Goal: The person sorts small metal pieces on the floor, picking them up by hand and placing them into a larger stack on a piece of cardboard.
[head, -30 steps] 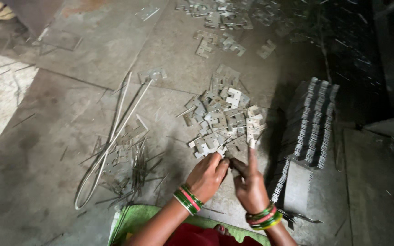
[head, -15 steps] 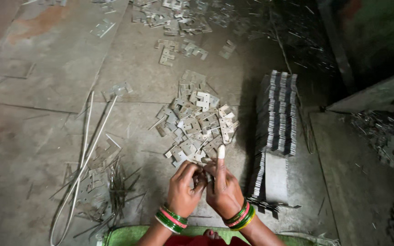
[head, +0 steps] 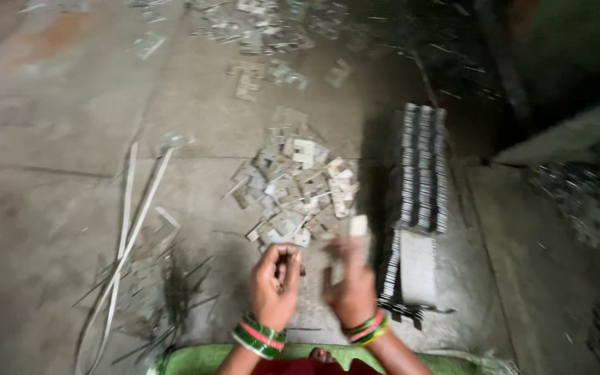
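1. Head view: the left hand (head: 274,285) is seen with fingers curled around a small dark metal piece (head: 285,264), grasped above the floor (head: 57,208).
2. The right hand (head: 350,281) is blurred; whether its fingers are clenched cannot be told, though one fingertip is wrapped in pale tape.
3. The pile of flat metal plates (head: 296,191) lies on the floor directly ahead of both hands, about equally near each.
4. The stacked plate rows (head: 421,167), long axis pointing away, stand just right of the right hand.
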